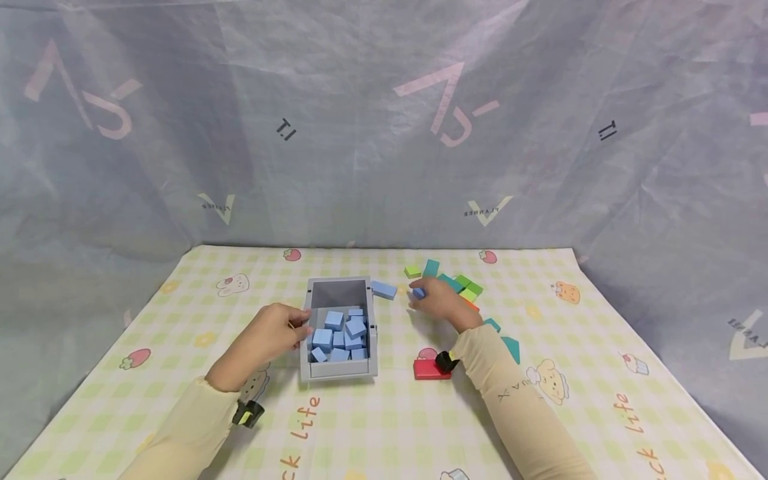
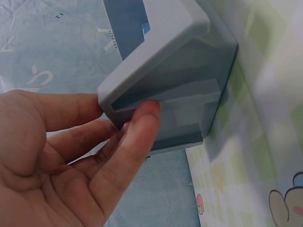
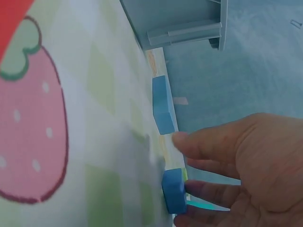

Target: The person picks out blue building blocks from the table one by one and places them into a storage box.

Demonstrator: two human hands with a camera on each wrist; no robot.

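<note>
A grey box (image 1: 305, 369) with several light blue blocks (image 1: 323, 340) in it stands in the middle of the table. My left hand (image 1: 273, 337) holds the box at its left side; in the left wrist view, fingertips lie at the corner and against the grey side wall (image 2: 175, 113). To the right of the box, my right hand (image 1: 440, 300) reaches over a small blue block (image 3: 174, 191). Its fingers are right at that block, while the thumb stands apart from it. A longer blue block (image 1: 384, 290) lies between the box and the right hand.
Green, teal and orange blocks lie beyond and beside the right hand, among them a teal block (image 1: 431, 268) and a lime block (image 1: 412, 272). A red block (image 1: 431, 370) is near the right wrist. A grey curtain (image 1: 360, 167) hangs behind the checked tablecloth (image 1: 384, 427).
</note>
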